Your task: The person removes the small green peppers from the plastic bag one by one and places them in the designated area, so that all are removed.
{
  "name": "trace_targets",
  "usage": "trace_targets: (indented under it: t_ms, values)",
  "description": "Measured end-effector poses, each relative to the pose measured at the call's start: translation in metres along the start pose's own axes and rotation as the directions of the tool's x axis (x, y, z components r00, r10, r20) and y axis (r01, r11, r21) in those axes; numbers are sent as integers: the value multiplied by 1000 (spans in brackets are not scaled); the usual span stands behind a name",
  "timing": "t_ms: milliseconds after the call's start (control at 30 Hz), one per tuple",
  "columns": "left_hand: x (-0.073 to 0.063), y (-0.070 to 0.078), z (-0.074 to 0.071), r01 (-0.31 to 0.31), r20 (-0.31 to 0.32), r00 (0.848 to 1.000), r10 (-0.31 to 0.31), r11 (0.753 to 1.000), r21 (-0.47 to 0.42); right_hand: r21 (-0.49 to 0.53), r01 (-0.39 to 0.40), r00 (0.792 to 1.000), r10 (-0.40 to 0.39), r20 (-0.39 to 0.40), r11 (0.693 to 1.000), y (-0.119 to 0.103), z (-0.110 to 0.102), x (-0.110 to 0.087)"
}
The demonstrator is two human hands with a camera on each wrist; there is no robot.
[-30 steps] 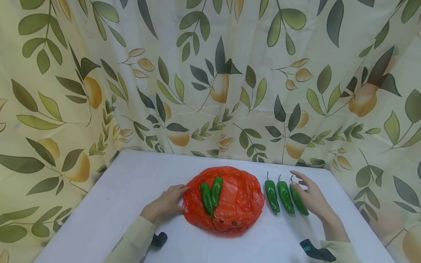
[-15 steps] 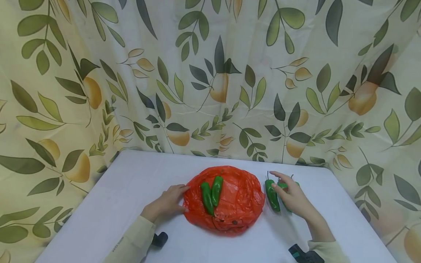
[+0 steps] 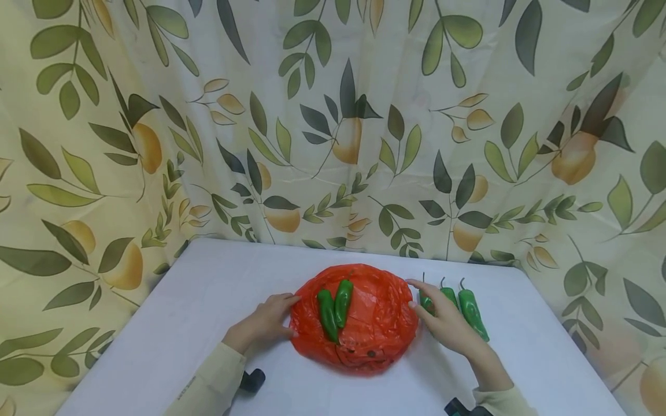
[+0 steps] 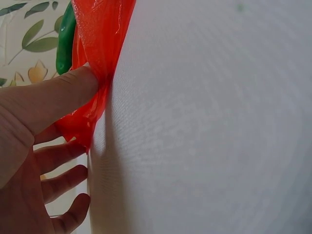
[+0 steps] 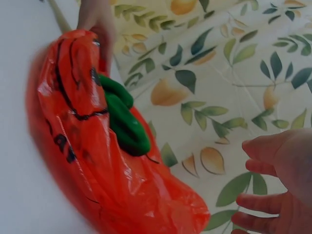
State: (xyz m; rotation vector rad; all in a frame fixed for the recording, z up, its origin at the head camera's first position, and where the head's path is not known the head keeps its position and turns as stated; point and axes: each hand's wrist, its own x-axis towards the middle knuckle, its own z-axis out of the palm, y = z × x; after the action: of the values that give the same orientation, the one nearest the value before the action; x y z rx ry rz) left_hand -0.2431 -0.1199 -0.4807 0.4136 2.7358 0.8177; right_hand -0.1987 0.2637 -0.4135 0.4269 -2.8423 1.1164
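A crumpled red plastic bag (image 3: 382,315) with black markings lies spread out at the middle of the table. On it are two green chili peppers (image 3: 327,315), side by side. My left hand (image 3: 265,319) pinches the bag's left edge; in the left wrist view the thumb lies on the red plastic (image 4: 105,34) and the index finger is partly hidden behind it. My right hand (image 3: 450,323) is at the bag's right edge with fingers spread and nothing held. Beside the bag stand three more green chili peppers (image 3: 472,315) in a row, two partly covered by that hand.
A white table (image 3: 234,271) carries everything. Behind and around it hangs a curtain (image 3: 333,144) printed with leaves and fruit. A black device (image 3: 253,379) sits at the left wrist, another (image 3: 463,408) at the right.
My right hand has moved left from the rightmost pepper, over the others, to the bag's right edge. The left hand, the bag and the peppers have stayed in place.
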Motion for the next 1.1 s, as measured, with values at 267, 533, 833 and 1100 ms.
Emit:
trace_targets:
  t_ms: [267,533,833,1100]
  values:
    - [-1,-1,2,7,1,1000,-7,1000,-15,15,6,997,-7,74,1000,-8,24,0]
    - [1,0,2,11,3,1000,-11,1000,-14,43,16,990,-22,140,999,-16,39,3]
    - [2,4,0,-8,7,1000,8,1000,-23,99,27,985,-44,166,995,-24,53,15]
    - [0,-2,0,1,7,1000,-1,1000,-8,181,88,964,-130,234,980,-31,73,34]
